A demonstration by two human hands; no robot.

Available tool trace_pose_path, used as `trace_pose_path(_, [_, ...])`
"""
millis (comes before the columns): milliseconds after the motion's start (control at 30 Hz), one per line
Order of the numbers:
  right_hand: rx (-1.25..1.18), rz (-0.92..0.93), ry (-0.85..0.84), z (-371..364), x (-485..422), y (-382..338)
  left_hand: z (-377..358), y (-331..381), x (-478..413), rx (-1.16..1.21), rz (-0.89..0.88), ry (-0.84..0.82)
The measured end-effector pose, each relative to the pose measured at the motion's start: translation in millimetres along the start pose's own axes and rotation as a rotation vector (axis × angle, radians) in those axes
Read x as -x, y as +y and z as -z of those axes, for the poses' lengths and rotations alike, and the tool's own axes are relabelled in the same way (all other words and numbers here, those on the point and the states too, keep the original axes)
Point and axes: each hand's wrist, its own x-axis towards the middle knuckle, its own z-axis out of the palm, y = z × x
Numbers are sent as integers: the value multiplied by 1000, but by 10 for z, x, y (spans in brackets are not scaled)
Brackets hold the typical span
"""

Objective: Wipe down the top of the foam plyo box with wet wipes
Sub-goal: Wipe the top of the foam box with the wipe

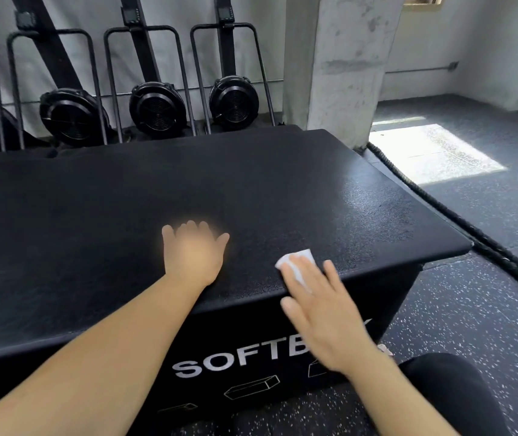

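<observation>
The foam plyo box (188,184), black with a grained top, is seen filling the middle of the view, its front face marked with white lettering (235,357) that is partly covered by the right wrist. The left hand (193,253) is laid flat on the top, palm down, a little behind the front edge; its fingers are stretched forward and slightly spread, nothing is held in it, and its outline is blurred. The left forearm is extended straight across the front edge from the lower left. The right hand (320,309) is reached in from the lower right, with straight, splayed fingers angled up and to the left; its palm is carried over the front edge while the fingertips are pressed onto the top. A white wet wipe (298,262) is pinned flat under those fingers, just inside the front edge on the right part of the top, and it is not clenched. A thick black rope (471,228) is laid on the speckled floor (471,309) beside the box's right side. Fan-wheel machines (157,105) are stood against the wall behind, next to a concrete pillar (345,64).
</observation>
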Motion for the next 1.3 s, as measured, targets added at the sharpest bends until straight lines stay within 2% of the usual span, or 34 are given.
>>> trace_pose_path(167, [14, -224, 49, 197, 125, 647, 11, -2, 5, -9, -14, 8])
trace_pose_path(333, [65, -360, 33, 151, 19, 542, 47, 9, -7, -42, -19, -1])
trace_pose_path(433, [93, -251, 68, 106, -64, 253, 105, 34, -40, -65, -7, 4])
trace_pose_path(567, [19, -48, -29, 12, -102, -25, 211, 273, -97, 11, -39, 39])
trace_pose_path(733, [64, 91, -54, 110, -72, 355, 291, 764, -125, 62, -147, 71])
trace_pose_path(1067, [77, -321, 6, 450, 274, 1895, 373, 1339, -275, 80, -202, 139])
trace_pose_path(1200, [31, -458, 2, 507, 266, 2104, 330, 1473, -247, 45, -197, 137])
trace_pose_path(1300, [-4, -533, 20, 458, 163, 1947, 309, 1519, -223, 19, -184, 151])
